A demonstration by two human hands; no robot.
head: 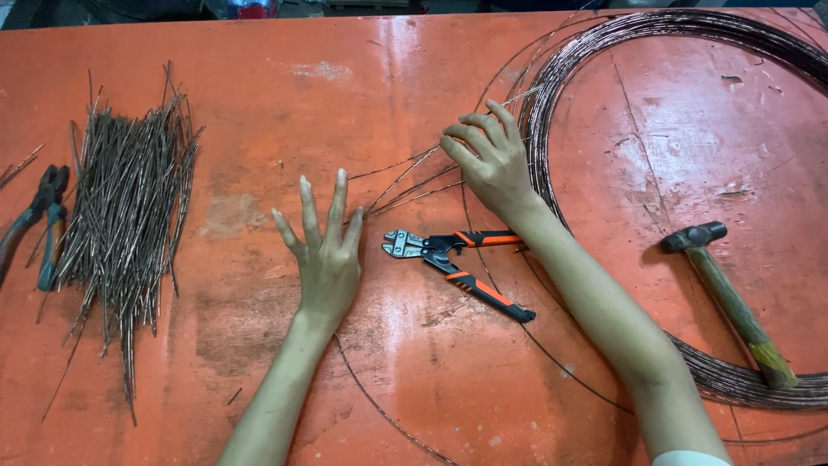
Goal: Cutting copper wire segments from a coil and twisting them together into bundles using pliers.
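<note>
The right hand (490,160) pinched loose wire ends (405,185) beside the wire coil (604,52); the left hand (323,250) lay open, fingers spread, flat on the orange bench (259,86), with the bolt cutters (453,263) lying between both hands

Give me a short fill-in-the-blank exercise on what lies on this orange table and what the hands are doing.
1. The left hand lies flat with its fingers ____.
2. The right hand pinches loose wire ends beside the big wire ____.
3. Between the hands lies an orange-handled ____.
4. The hammer rests on the ____ side of the table, across the coil.

Missing words: spread; coil; cutter; right
</note>
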